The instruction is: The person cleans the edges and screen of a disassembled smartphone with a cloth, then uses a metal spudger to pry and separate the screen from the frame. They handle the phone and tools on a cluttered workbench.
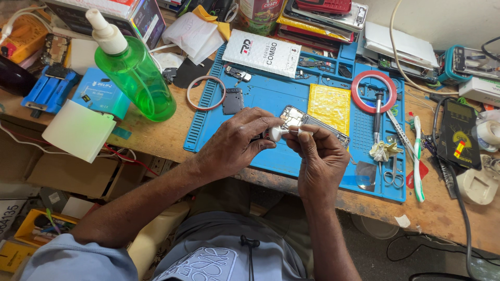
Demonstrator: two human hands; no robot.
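Pinching small white tube [277,133], hands curled together

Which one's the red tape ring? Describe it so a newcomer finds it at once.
Start at the blue work mat on the wooden bench. Go to its upper right part, right of the yellow pad. The red tape ring lies flat there, a screwdriver crossing its hole; the other ring, at the mat's left edge, is pale.

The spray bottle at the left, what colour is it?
Green spray bottle with a white nozzle, head view.

A matt blue rubbery work mat [271,96] covers the rough, worn wooden surface [442,213]; the green spray bottle [138,78] is glossy translucent plastic.
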